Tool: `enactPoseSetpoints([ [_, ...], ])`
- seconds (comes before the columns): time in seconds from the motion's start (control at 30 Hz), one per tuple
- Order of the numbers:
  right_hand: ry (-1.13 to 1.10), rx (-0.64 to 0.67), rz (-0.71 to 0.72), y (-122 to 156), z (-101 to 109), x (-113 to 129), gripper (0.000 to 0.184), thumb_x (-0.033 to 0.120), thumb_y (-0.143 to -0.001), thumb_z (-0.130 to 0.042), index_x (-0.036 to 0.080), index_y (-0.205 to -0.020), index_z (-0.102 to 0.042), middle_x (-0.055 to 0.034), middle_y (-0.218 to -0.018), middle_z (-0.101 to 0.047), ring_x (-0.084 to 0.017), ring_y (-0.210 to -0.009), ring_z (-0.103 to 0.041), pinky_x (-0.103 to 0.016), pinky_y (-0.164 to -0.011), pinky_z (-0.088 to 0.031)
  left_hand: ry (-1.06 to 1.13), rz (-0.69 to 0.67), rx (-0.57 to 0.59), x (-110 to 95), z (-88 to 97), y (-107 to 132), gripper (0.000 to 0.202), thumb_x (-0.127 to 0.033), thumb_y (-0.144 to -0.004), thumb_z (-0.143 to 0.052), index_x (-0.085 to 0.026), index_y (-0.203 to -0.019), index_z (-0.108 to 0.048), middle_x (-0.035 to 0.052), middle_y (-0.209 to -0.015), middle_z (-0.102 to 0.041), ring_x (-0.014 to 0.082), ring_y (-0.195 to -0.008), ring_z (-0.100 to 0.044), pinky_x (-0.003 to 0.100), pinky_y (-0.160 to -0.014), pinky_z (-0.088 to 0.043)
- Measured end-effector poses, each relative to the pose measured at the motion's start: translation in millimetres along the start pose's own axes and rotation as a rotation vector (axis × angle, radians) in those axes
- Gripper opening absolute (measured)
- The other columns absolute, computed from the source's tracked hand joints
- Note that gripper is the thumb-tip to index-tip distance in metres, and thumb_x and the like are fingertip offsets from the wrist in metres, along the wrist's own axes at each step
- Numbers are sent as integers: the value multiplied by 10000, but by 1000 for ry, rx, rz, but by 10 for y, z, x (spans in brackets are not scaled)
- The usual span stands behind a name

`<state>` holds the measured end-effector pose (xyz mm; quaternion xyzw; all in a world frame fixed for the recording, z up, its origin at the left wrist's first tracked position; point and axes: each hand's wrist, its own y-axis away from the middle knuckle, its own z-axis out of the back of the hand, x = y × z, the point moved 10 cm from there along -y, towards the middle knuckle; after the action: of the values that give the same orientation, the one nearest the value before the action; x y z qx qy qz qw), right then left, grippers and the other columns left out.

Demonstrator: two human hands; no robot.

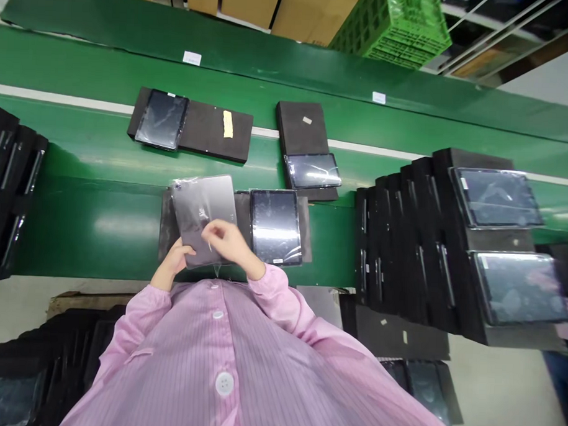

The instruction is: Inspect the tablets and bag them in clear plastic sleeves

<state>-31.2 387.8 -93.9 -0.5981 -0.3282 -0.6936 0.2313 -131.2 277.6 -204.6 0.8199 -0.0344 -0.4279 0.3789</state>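
Observation:
A grey tablet (210, 201) in clear wrap is tilted up in front of me, its back with the camera corner facing me. My left hand (174, 259) grips its lower left edge, thumb on the back. Over the lower part of that back, my right hand (231, 241) is closed in a pinch; a thin pale sliver shows below the fingertips, too small to name. Just right of it, a second wrapped tablet (277, 225) lies screen up on a black foam tray (306, 229). The held tablet hides the tray's left part.
Farther back on the green bench (101, 225) lie two foam trays (210, 129) (303, 130), each with a wrapped tablet. Tall leaning stacks of loaded trays (404, 242) stand at right, more trays (12, 185) at left. A green crate (388, 30) sits beyond the bench.

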Motion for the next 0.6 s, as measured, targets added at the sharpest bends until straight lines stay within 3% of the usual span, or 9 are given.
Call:
enactPoseSetpoints([
  [0.07,21,-246,-72,-30,446,-223,241,330,-893,-534,156,-1032,-626,-82,-1004,-662,-176,-925,-620,-308,-863,-506,13,24,-27,13,14,7,475,-103,-408,-658,-167,-876,-605,5,-741,-675,257,-834,-673,356,-739,-531],
  [0.13,36,-387,-153,-26,741,-451,406,329,-879,-549,160,-1248,-533,-128,-1198,-610,-196,-1045,-600,-343,-933,-499,21,35,-53,11,33,22,485,-99,-395,-652,-166,-873,-607,7,-765,-691,262,-858,-676,365,-759,-541],
  [0.23,39,-356,-258,-102,806,-685,599,333,-837,-638,137,-1371,-449,-161,-1250,-598,-213,-1050,-624,-364,-934,-516,13,41,-84,-12,65,19,484,-100,-381,-648,-164,-859,-614,12,-781,-703,272,-886,-673,391,-794,-553],
  [0.33,53,-217,-303,-274,628,-676,499,290,-818,-696,99,-1260,-562,-143,-1166,-660,-224,-1033,-647,-375,-957,-508,-28,44,-119,-71,108,-5,502,-102,-367,-646,-166,-864,-616,15,-789,-705,266,-868,-668,404,-797,-560],
  [0.47,74,-84,-348,-401,507,-382,283,204,-745,-800,87,-977,-688,-70,-977,-712,-213,-961,-673,-339,-938,-516,-134,29,-174,-198,123,79,490,-115,-359,-658,-205,-831,-562,-44,-723,-669,194,-756,-637,367,-770,-564],
  [0.53,64,-56,-378,-355,604,-217,240,237,-719,-843,82,-818,-690,-30,-792,-693,-208,-783,-685,-339,-800,-564,-220,5,-175,-269,98,133,486,-112,-367,-637,-239,-829,-553,-92,-635,-614,161,-696,-604,335,-745,-560],
  [0.6,40,-129,-346,-267,872,-29,261,315,-812,-793,82,-800,-676,-11,-757,-665,-190,-731,-677,-330,-727,-580,-301,-3,-140,-306,59,122,459,-147,-393,-648,-288,-820,-555,-129,-588,-590,175,-711,-610,347,-736,-569],
])
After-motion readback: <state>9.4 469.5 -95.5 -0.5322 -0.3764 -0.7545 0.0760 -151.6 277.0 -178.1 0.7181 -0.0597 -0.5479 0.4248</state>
